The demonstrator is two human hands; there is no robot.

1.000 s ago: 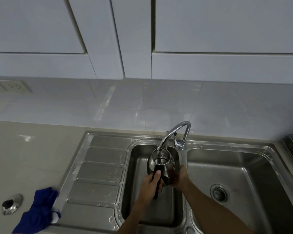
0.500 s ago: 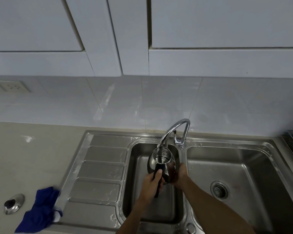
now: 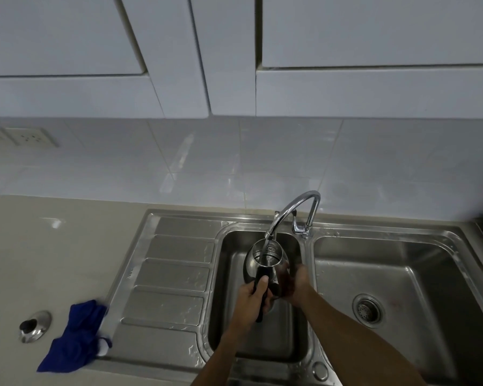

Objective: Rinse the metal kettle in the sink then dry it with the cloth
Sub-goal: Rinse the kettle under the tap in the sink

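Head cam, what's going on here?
A person holds a metal kettle under the tap over the smaller sink basin. The left hand grips its black handle; the right hand steadies the body. Water runs into the open top. The blue cloth lies untouched on the counter beside the kettle lid.

One head-worn wide-angle camera is looking forward and down from close above the counter, facing the tiled wall. The sink (image 3: 388,235) is filling the lower centre and right; cabinets (image 3: 374,32) are spanning the top.
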